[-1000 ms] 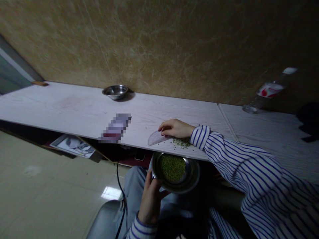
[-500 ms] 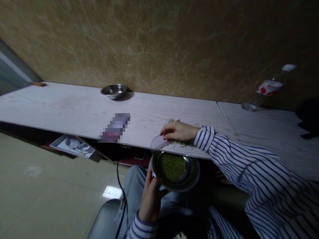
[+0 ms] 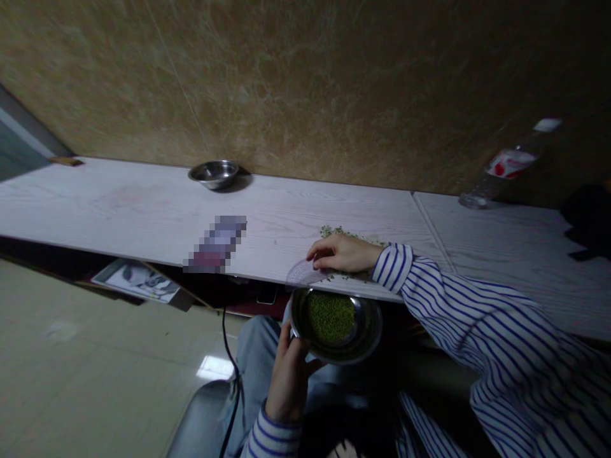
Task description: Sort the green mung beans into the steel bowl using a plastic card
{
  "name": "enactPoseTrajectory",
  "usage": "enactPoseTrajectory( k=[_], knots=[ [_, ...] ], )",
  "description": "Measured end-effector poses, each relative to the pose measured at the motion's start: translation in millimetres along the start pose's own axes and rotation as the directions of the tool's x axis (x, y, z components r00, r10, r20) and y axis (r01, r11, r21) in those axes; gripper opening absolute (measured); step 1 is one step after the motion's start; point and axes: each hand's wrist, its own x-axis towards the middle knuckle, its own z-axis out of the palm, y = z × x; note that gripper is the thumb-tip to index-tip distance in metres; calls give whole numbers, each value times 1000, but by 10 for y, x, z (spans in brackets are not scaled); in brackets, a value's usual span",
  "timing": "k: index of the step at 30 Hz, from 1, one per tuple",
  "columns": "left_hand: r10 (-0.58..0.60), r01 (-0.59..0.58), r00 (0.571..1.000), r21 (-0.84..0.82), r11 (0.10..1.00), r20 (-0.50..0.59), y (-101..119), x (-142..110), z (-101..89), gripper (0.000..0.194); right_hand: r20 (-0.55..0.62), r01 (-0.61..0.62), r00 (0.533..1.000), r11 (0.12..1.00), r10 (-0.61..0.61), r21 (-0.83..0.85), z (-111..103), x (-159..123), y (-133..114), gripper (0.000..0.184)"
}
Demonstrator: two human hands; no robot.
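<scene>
My left hand (image 3: 286, 375) grips the rim of a steel bowl (image 3: 367, 337) holding green beans (image 3: 330, 316), just below the edge of the white table (image 3: 143, 216). My right hand (image 3: 341, 252) rests on the table edge above the bowl, fingers closed on a clear plastic protractor (image 3: 301, 274) that lies flat at the edge. Loose green beans (image 3: 340, 231) are scattered on the table behind and under that hand. The sleeve is white with blue stripes.
An empty steel bowl (image 3: 213, 173) stands by the wall at the back. A blurred-out flat object (image 3: 216, 243) lies left of my hand. A plastic bottle (image 3: 506, 166) leans at the right. Dark objects (image 3: 587, 219) sit far right. A black cable (image 3: 228, 375) hangs below the table.
My right hand has slid the protractor toward the table edge, and the beans in front of it have gone toward the bowl. More loose beans now show behind the hand.
</scene>
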Motion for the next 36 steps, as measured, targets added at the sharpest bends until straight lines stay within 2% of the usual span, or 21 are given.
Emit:
enactPoseTrajectory(
  k=[12,21,24,26,28,31,36],
  knots=[
    [-5,4,999,20,1000,51,16,-13,-6,53,-11,-1,1000,1000,1,17,43,-112,33,18],
    [1,-2,999,31,1000,36,-24,-29,34,54,-8,-5,1000,1000,5,5,71,-265,0,17],
    [-6,4,999,33,999,39,-30,-36,51,61,-17,0,1000,1000,0,-2,69,-348,-11,18],
    [-3,2,999,31,1000,46,-28,-43,69,65,-60,2,998,1000,-3,-20,36,-433,1,19],
    [10,-11,999,34,999,31,-23,-51,89,65,-151,4,988,998,-14,-65,-23,-549,40,21],
    [18,-19,1000,40,999,16,-20,-61,115,63,-325,-17,945,992,-24,-123,-122,-754,138,24],
    [6,-6,1000,30,1000,21,-48,-47,116,64,-449,-112,893,984,38,-141,-173,-1010,278,27]
  ],
)
